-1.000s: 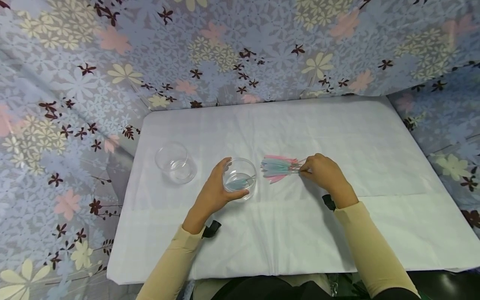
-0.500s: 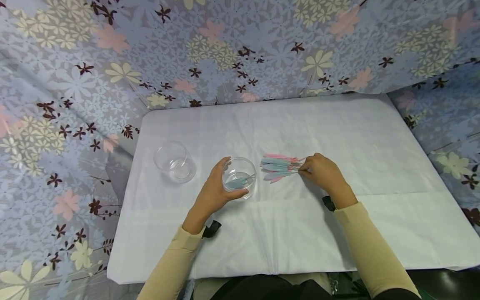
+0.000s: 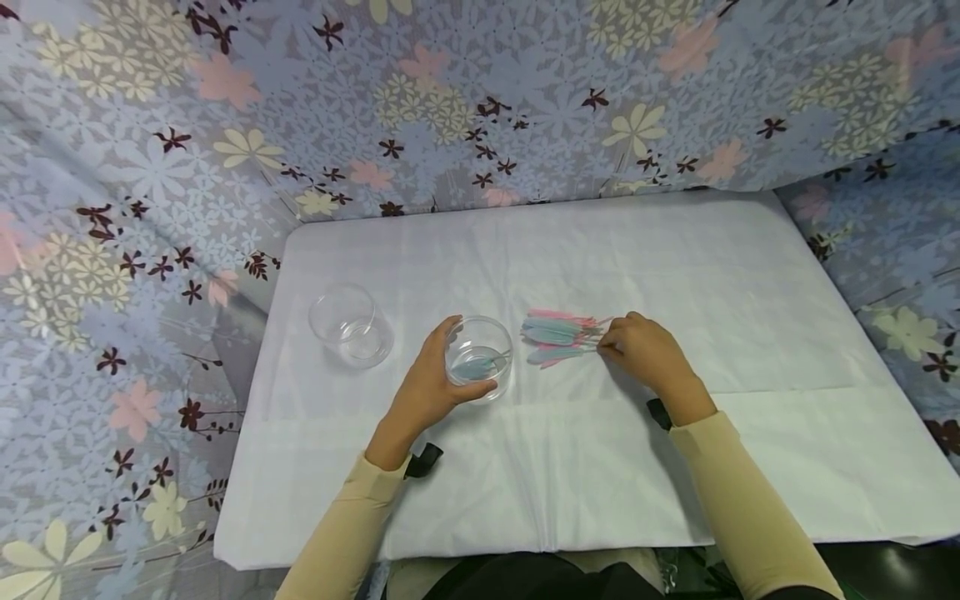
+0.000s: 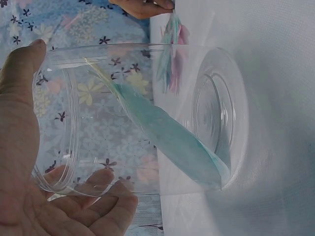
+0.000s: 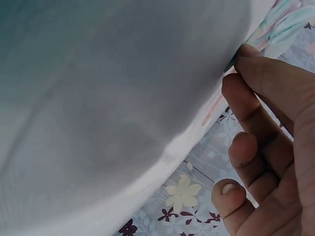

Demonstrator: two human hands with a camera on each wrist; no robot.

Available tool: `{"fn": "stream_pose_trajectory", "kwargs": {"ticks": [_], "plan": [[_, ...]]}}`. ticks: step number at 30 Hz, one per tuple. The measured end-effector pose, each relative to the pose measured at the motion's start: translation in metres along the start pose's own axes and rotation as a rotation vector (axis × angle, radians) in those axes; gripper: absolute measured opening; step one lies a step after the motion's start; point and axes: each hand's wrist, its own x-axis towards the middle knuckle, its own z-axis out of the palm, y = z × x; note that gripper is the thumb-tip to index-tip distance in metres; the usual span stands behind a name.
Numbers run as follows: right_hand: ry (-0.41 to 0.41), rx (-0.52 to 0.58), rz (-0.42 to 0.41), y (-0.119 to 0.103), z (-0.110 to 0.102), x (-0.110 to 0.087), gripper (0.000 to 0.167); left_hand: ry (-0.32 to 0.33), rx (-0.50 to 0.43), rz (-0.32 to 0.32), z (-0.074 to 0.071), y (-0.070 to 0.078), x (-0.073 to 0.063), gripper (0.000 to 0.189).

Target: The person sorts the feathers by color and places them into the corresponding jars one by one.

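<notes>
My left hand [image 3: 431,375] grips a clear plastic jar [image 3: 480,331], thumb and fingers spread round its rim. Inside leans a single pale blue-green feather [image 4: 162,128], tip at the base and quill toward the mouth. To the right lies a pile of pink and pale blue feathers [image 3: 553,329], quills pointing right. At those quill ends my right hand [image 3: 647,350] pinches a feather quill between thumb and index finger; the other fingers [image 5: 244,149] are loosely bent. One pale blue feather [image 3: 551,356] lies slightly apart at the near side of the pile, its quill running to the fingertips.
A second clear plastic jar [image 3: 360,337] stands on the left of the white-covered table [image 3: 600,467]. Floral cloth [image 3: 450,100] hangs behind the table and along both sides.
My right fingers have shifted slightly toward me at the quills, and a pale blue feather has separated at the near side of the pile. The left hand and jar have stayed put.
</notes>
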Motion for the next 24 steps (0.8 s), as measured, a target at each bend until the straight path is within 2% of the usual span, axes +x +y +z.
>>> {"fn": "stream_pose_trajectory", "kwargs": {"ticks": [10,17,24], "plan": [[0.0,-0.111,-0.074,-0.008,0.003,-0.001,0.006,0.002,0.009,-0.023,0.0,0.001,-0.001,0.11],[-0.033,-0.156,-0.052,-0.012,0.006,-0.008,0.007,-0.007,0.005,-0.011,0.0,0.002,-0.003,0.109],[-0.054,-0.168,-0.09,-0.009,0.006,-0.007,0.01,0.004,0.001,-0.012,0.001,0.002,0.0,0.109]]}}
